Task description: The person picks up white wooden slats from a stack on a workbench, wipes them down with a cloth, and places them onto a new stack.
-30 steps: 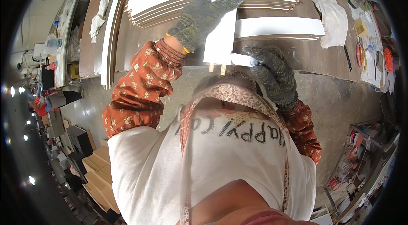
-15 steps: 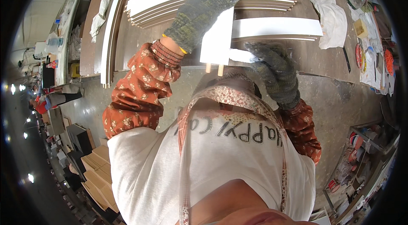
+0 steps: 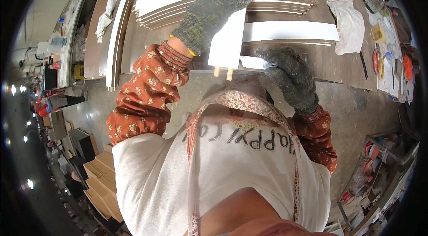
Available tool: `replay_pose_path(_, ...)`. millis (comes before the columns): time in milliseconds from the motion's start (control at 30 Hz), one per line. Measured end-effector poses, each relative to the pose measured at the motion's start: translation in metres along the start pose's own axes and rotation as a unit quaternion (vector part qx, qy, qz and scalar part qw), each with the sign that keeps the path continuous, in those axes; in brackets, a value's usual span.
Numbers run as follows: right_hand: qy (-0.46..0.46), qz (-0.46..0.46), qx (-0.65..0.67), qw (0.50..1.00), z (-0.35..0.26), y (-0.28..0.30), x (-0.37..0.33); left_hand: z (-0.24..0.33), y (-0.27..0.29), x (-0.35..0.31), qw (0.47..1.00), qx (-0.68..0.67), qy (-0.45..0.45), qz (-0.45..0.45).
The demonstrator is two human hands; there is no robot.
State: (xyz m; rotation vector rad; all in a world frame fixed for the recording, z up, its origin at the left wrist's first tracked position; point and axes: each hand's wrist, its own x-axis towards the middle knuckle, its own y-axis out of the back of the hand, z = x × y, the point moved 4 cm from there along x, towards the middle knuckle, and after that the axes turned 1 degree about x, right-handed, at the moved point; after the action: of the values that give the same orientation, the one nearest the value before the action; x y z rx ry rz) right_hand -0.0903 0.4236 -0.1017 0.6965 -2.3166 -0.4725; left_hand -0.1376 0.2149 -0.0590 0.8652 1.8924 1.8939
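A long white board (image 3: pixel 228 37) points toward me, with two wooden dowels (image 3: pixel 229 73) sticking out of its near end. My left hand (image 3: pixel 207 15), in a dark knitted glove, grips this board, its fingers lying across the white face. Just right of the near end is my right hand (image 3: pixel 290 73), gloved likewise. Its fingers are closed on a small white cloth-like piece (image 3: pixel 255 62), which meets the board's right edge; its exact kind is hard to make out.
Stacked white boards with brown edges (image 3: pixel 290 31) lie across the wooden table (image 3: pixel 321 64). More boards (image 3: pixel 117 35) stand at the left. Crumpled white cloths (image 3: pixel 343 17) lie at the right and left. A shelf (image 3: pixel 381 147) stands lower right, cardboard (image 3: pixel 100 182) lower left.
The near end of the held board has shifted slightly left. My right hand, with the white piece, has turned a little at the board's edge. My left hand keeps its grip.
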Motion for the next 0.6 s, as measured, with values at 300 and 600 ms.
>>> replay_pose_path(300,0.161,0.038,-0.028,0.986,0.008,0.019,0.014,0.001,-0.005,0.001,0.999,0.014,-0.006,0.048)
replay_pose_path(600,0.158,-0.107,-0.091,0.977,-0.006,0.026,0.048,-0.001,-0.012,-0.001,0.996,0.026,-0.010,0.081)
